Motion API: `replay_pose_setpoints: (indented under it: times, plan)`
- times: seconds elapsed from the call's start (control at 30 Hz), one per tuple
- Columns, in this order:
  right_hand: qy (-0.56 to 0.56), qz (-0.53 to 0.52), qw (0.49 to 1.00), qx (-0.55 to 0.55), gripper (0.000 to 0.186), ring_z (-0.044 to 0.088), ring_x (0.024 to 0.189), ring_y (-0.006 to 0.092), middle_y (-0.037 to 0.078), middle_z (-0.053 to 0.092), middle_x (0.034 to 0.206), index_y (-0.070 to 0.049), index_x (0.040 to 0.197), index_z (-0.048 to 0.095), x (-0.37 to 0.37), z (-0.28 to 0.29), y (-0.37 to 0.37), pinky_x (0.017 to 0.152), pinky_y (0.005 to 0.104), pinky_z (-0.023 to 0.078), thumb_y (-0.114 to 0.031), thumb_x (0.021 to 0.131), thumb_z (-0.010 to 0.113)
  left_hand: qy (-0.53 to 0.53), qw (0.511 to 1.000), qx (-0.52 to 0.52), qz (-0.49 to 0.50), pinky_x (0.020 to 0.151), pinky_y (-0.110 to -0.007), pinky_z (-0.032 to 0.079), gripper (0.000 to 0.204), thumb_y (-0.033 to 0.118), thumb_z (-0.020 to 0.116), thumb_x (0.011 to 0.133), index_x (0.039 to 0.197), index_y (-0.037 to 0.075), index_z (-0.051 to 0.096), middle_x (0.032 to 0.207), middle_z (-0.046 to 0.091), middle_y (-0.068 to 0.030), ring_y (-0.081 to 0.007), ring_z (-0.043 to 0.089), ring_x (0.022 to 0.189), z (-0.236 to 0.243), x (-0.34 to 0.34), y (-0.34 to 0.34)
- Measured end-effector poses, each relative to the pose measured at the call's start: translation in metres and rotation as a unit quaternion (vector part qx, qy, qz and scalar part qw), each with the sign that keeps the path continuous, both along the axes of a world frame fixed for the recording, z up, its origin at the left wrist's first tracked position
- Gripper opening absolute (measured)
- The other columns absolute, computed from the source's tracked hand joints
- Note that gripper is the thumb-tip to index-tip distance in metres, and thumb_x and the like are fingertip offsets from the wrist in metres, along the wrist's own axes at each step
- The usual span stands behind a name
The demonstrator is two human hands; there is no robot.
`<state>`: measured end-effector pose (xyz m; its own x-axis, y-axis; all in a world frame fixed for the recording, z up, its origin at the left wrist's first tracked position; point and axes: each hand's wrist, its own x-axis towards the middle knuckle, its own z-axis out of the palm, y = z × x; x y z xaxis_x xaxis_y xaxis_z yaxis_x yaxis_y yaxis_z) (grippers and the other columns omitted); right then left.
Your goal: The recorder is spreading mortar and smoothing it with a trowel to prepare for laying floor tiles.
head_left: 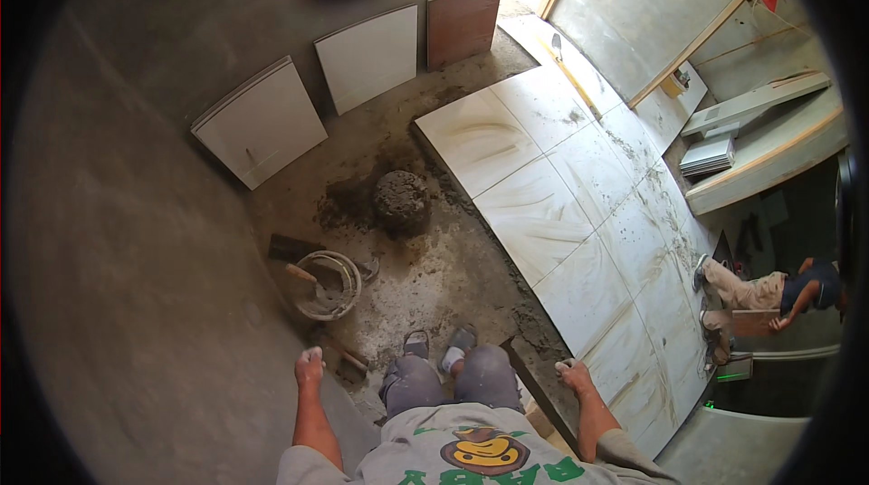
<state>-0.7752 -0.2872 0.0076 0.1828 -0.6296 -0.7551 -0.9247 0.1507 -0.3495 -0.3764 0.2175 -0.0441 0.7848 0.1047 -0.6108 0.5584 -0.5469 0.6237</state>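
My left hand point(310, 365) hangs at my left side, its fingers curled and dusty with nothing visible in them. A bucket of grey mortar point(344, 302) stands on the floor ahead of it, with a wooden-handled trowel point(302, 274) lying across the rim. Closer to that hand, a tool with a wooden handle point(351, 359) lies on the floor. My right hand point(572, 374) is also closed, apart from the laid white tiles point(534, 206) to its right. No object shows in it. A round mound of mortar point(401, 200) sits on the floor ahead of my feet.
White tiles point(260, 123) and a reddish-brown panel point(463, 28) lean against the far wall. A yellow bar point(577, 89) lies on the tiles near the bright doorway. At the right, another person point(769, 293) holds a brown board. A dark strip point(541, 394) lies beside my right leg.
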Motion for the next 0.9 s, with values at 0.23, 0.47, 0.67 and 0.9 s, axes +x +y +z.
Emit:
replay_pose_setpoints:
  times: [0.23,0.47,0.67,0.9]
  plan:
    - [0.047,-0.032,0.998,0.041,0.022,0.052,0.056,0.0149,0.007,0.058,0.072,0.0,0.094,0.059,-0.016,0.001,-0.048,0.047,0.03,0.042,-0.02,0.085,0.06,0.108,0.993,0.013,0.053,0.07,-0.03,0.047,0.032,0.027,0.06,0.085,0.1,-0.001,0.064,0.085,0.065,-0.0081,-0.0162,0.06,0.071,0.0,-0.048,-0.049]
    - [0.035,-0.003,0.999,0.007,0.027,0.055,0.056,0.0138,0.009,0.059,0.074,0.002,0.1,0.056,0.058,0.063,-0.088,0.045,0.0257,0.043,-0.021,0.085,0.059,0.052,0.995,0.075,-0.024,0.092,-0.04,0.042,0.052,0.039,0.062,0.078,0.111,-0.001,0.06,0.112,0.061,-0.0215,-0.0351,0.056,0.108,-0.037,-0.023,-0.095]
    - [0.122,-0.002,0.993,0.008,0.026,0.056,0.056,0.0151,0.009,0.061,0.074,0.002,0.098,0.056,0.075,0.066,-0.09,0.047,0.0263,0.044,-0.021,0.086,0.058,0.064,0.988,0.133,-0.049,0.1,-0.04,0.037,0.074,0.039,0.067,0.075,0.133,0.001,0.041,0.13,0.048,-0.024,-0.0369,0.046,0.12,-0.101,0.033,-0.127]
    - [0.226,0.031,0.97,0.083,0.025,0.059,0.06,0.0162,0.008,0.063,0.073,0.002,0.096,0.061,0.136,0.053,-0.027,0.053,0.0283,0.047,-0.021,0.086,0.058,0.032,0.996,0.088,-0.012,0.099,-0.04,0.038,0.082,0.045,0.067,0.074,0.134,-0.002,0.037,0.128,0.049,-0.0241,-0.0367,0.047,0.119,-0.209,0.129,-0.155]
